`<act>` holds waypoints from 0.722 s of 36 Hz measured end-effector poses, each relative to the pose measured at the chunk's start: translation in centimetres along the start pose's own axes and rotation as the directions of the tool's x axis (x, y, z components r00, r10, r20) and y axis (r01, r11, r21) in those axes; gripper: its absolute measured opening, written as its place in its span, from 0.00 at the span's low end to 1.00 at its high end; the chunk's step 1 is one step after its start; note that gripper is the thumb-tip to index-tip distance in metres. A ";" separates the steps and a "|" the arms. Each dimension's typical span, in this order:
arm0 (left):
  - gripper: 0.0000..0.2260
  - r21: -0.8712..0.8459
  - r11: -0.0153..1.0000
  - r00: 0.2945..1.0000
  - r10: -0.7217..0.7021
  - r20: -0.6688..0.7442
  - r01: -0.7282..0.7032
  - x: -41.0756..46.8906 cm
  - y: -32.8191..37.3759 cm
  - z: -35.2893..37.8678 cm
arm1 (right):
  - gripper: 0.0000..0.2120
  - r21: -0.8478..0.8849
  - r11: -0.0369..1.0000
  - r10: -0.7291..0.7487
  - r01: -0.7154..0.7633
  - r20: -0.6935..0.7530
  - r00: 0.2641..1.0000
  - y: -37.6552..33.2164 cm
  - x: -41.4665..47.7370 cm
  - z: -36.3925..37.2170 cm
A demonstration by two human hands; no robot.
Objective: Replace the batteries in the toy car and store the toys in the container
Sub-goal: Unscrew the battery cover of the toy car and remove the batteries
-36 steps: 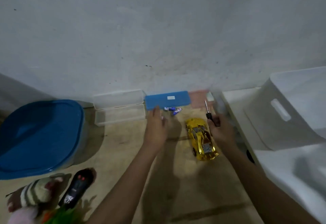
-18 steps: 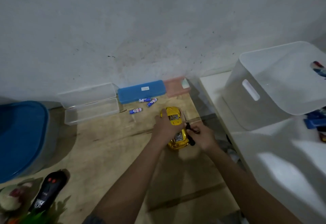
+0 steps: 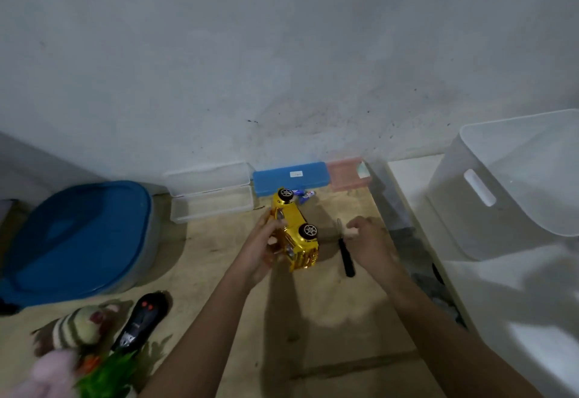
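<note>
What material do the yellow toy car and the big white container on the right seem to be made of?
Yellow toy car: probably plastic with a shiny, metallic gold coating; bright reflections run along its body. White container: apparently matte, slightly translucent plastic; light passes softly through its walls, and a handle slot is moulded in.

One yellow toy car [image 3: 294,228]; one black screwdriver [image 3: 346,253]; two batteries [image 3: 305,196]; one black remote control [image 3: 141,322]; one blue case [image 3: 291,177]; one clear open case [image 3: 211,191]; one pink case [image 3: 347,172]; one white bin [image 3: 513,184]; one blue lid [image 3: 75,238]; two hands: left [image 3: 266,247], right [image 3: 369,241]
</note>
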State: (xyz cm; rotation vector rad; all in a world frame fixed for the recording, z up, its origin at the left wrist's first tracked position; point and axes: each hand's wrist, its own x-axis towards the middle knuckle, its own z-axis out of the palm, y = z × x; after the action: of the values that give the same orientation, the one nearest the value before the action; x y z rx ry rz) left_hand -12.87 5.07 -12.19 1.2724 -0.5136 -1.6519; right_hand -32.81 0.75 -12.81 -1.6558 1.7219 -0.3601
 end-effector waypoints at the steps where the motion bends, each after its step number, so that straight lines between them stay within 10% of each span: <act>1: 0.18 -0.085 0.996 1.000 0.018 0.014 -0.017 -0.2 0.5 -0.1 | 0.10 0.037 0.999 -0.014 0.014 0.003 1.000 -1.6 0.1 -0.7; 11: 0.25 -0.378 0.893 0.970 0.236 -0.065 -0.242 -1.4 9.3 3.3 | 0.14 0.384 0.917 -0.248 0.104 0.349 0.904 -13.6 -0.6 -5.1; 20: 0.15 -0.140 0.819 0.822 0.516 -0.241 -0.556 -2.8 15.2 5.1 | 0.18 0.525 0.839 -0.328 0.143 0.277 0.903 -18.8 -1.2 -7.3; 26: 0.20 0.277 0.728 0.748 0.662 -0.047 -0.627 -4.2 17.9 5.2 | 0.18 0.664 0.727 -0.408 0.176 0.210 0.889 -20.6 -0.8 -8.5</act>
State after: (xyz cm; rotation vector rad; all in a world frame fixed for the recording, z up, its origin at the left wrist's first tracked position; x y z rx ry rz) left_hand -9.97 -0.59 5.88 1.1835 -0.9742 -0.9116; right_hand -22.83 -3.62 6.66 -1.3675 0.9105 -0.6750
